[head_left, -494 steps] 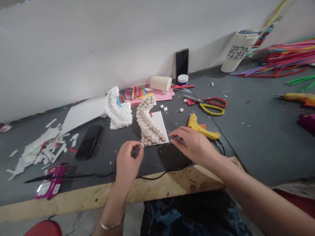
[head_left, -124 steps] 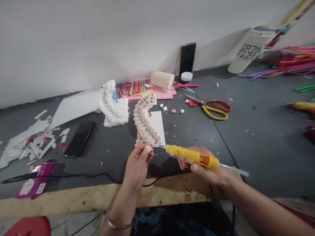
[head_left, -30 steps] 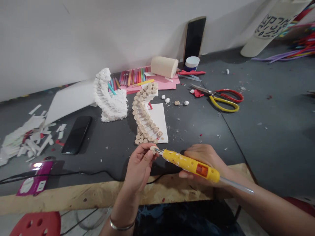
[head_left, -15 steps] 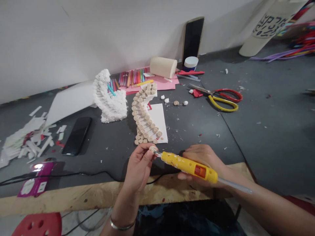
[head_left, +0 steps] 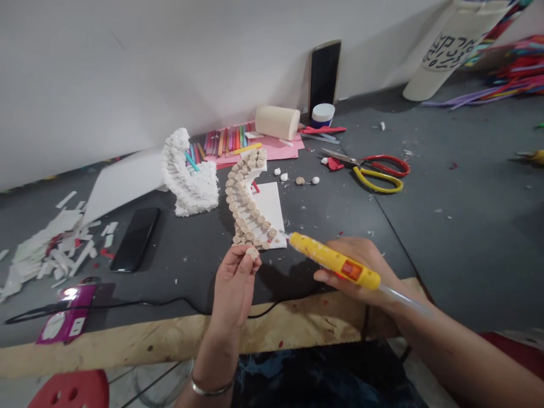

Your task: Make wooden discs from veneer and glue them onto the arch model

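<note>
Between the thumb and fingers of my left hand (head_left: 235,280) is a small beige paper rosette (head_left: 253,253), held just in front of a curved piece. My right hand (head_left: 357,263) grips a yellow hot glue gun (head_left: 334,259), its nozzle pointing left and a clear glue stick poking out of its back end. The curved piece (head_left: 246,207) is covered with rows of similar beige rosettes and lies partly on a white sheet (head_left: 274,215). Left of it stands a white, fluffy-textured curved piece (head_left: 193,181).
Scissors with red and yellow handles (head_left: 378,170) lie at right. A black phone (head_left: 136,239) and a heap of white scraps (head_left: 51,243) are at left. Coloured pens (head_left: 227,140), a cream cylinder (head_left: 278,122) and a leaning phone (head_left: 325,76) are at the back. A cable (head_left: 170,298) runs along the front.
The glue gun's nozzle has moved up and away from the rosette, toward the curved piece. My left hand has shifted slightly left with the rosette still in its fingers.
</note>
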`<state>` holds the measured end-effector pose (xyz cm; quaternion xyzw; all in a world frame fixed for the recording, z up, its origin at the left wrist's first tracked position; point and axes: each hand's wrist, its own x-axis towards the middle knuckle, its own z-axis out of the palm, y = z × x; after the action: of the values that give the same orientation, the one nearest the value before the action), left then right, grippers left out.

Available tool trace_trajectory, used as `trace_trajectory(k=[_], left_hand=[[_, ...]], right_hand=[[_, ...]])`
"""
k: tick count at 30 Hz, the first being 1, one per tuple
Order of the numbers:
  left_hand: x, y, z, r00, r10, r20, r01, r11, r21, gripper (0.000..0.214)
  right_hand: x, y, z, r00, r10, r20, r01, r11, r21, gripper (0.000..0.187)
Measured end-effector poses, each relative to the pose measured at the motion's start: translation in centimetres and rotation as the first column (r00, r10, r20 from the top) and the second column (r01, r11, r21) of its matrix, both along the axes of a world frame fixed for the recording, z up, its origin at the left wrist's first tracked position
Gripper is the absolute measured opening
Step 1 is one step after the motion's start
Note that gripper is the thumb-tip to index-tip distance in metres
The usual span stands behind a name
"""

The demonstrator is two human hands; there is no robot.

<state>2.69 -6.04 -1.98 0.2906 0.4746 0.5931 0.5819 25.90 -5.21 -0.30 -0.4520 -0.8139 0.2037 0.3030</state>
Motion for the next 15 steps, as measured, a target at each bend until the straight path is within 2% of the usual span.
trace_trajectory(k=[3, 5, 7, 10, 12, 15], left_hand=[[-0.2, -0.2, 0.0, 0.982, 0.015, -0.186, -0.015, 1.000, 0.003, 0.024], [-0.2, -0.4, 0.5, 0.921, -0.020, -0.389, 0.026, 1.000, 0.010, 0.019], [-0.2, -0.6, 1.3, 0.793, -0.044, -0.607, 0.093, 0.994, 0.049, 0.014], [0.1, -0.4, 2.7, 0.543, 0.016, -0.840, 0.219, 0.962, 0.160, 0.009], [0.3, 0.1, 3.2, 0.381, 0.066, -0.922, 0.325, 0.924, 0.200, 0.007], [0.6, 1.3, 3.0, 0.161, 0.131, -0.978, 0.477, 0.857, 0.194, 0.006]], right_hand=[[0.6, 0.4, 0.3, 0.987, -0.161, 0.009, 0.161, 0.982, -0.102, 0.052], [1.1, 0.8, 0.3, 0.967, -0.237, 0.092, 0.247, 0.960, -0.133, 0.050], [1.5, 1.1, 0.0, 0.948, -0.252, 0.192, 0.275, 0.956, -0.101, 0.047], [2.3, 1.2, -0.5, 0.930, -0.207, 0.303, 0.224, 0.974, -0.022, 0.040], [2.8, 1.2, -0.8, 0.917, -0.191, 0.349, 0.195, 0.980, 0.022, 0.036], [3.3, 1.1, -1.0, 0.902, -0.194, 0.385, 0.188, 0.981, 0.056, 0.032]])
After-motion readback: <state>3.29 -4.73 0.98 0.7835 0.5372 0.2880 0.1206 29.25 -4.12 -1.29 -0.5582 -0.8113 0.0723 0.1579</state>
